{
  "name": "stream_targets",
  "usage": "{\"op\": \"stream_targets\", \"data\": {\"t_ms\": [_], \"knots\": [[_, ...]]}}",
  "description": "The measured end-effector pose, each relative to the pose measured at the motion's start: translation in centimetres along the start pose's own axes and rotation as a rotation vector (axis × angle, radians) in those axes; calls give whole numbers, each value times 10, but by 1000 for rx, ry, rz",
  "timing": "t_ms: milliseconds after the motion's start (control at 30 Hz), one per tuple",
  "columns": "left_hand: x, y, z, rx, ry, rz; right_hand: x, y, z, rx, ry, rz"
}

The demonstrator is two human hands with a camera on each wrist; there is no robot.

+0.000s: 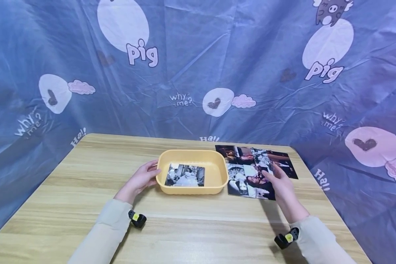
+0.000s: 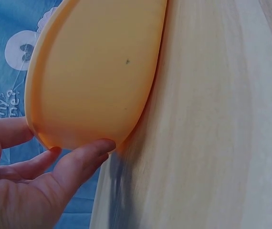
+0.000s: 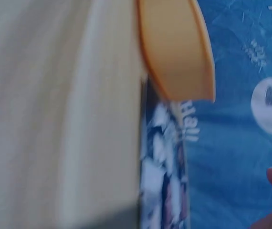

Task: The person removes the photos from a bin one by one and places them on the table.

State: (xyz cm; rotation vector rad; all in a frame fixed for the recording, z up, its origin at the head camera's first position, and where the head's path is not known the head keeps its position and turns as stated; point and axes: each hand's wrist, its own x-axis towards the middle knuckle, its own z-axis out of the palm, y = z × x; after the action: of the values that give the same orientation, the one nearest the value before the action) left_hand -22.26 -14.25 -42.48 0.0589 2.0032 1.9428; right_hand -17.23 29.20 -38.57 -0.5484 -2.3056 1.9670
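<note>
A yellow plastic basin (image 1: 215, 175) stands on the table with a black-and-white photo (image 1: 186, 176) lying inside it, toward its left. My left hand (image 1: 143, 177) holds the basin's left end; in the left wrist view, the thumb (image 2: 86, 155) and fingers spread round the outside of the end wall. To the right of the basin lie several photos (image 1: 239, 181) in two rows, some dark and some black-and-white. Over their right part hovers my right hand (image 1: 282, 185), thumb and fingers apart, nothing between them. In the right wrist view only its fingertips show at the lower right edge.
The wooden table (image 1: 184, 227) ends at the back against a blue curtain (image 1: 191, 66) printed with pigs and words, which also runs along the right side. Each sleeve carries a small black wrist camera (image 1: 138, 219). The photos reach close to the back edge.
</note>
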Motion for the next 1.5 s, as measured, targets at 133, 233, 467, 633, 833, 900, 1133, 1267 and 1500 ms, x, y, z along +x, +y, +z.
{"op": "stream_targets", "data": {"t_ms": [133, 233, 467, 633, 833, 900, 1133, 1267, 1500], "knots": [[1, -1, -1, 5, 5, -1, 6, -16, 23, -99, -57, -53], [1, -2, -1, 10, 8, -5, 10, -26, 42, -216, -108, -89], [0, -3, -1, 0, 12, -11, 16, -35, 92, -278, -267, -244], [1, -5, -2, 1, 15, -11, 19, -34, 124, -343, -408, -309], [1, -6, -3, 3, 12, -6, 27, -29, 148, -485, -550, -385], [1, -6, -3, 4, 11, -4, 30, -27, 155, -524, -579, -378], [2, -4, -3, 5, 9, -4, 33, -18, 172, -650, -634, -336], [2, -3, -2, 10, 7, -1, 33, -14, 177, -741, -630, -331], [4, -3, -2, 10, 3, 4, 32, -12, 180, -876, -635, -380]]}}
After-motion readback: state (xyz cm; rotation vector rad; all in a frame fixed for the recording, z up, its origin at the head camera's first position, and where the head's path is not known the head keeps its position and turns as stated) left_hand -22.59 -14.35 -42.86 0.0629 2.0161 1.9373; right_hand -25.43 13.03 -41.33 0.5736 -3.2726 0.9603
